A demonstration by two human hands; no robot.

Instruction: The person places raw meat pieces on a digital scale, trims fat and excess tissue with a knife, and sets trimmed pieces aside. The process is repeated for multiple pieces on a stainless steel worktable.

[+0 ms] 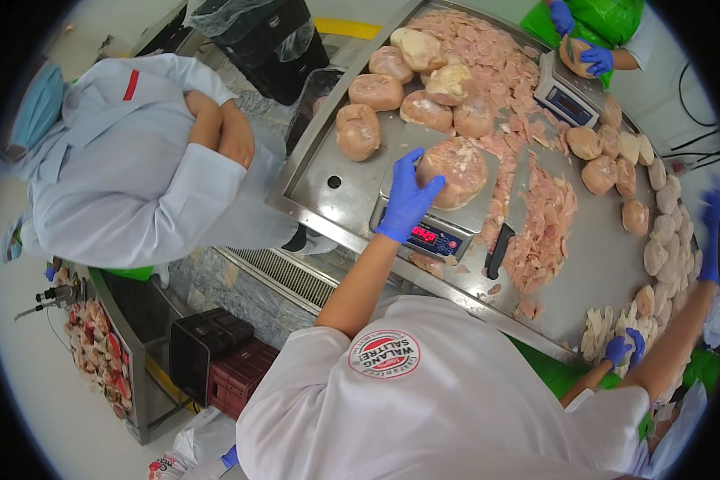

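A large round lump of pale pink meat point(458, 172) sits on the plate of a weighing scale point(434, 232) with a lit red display. My left hand point(410, 196), in a blue glove, grips the lump's left side, thumb in front and fingers along the edge. Right of the scale lies a black-handled knife point(500, 251), its broad blade flat beside a heap of thin meat trimmings point(546, 228). Far out at the right rim, my right hand point(710, 220), also gloved in blue, is raised and smeared by motion, near rows of smaller pale meat pieces point(664, 240).
On the steel table point(316, 172), several more meat lumps point(376, 92) stand at the far left, beside spread trimmings. Across it, a co-worker's gloved hands point(592, 58) hold meat over another scale point(568, 96). A person with folded arms point(160, 160) stands left; another's gloved hands point(626, 350) work at right.
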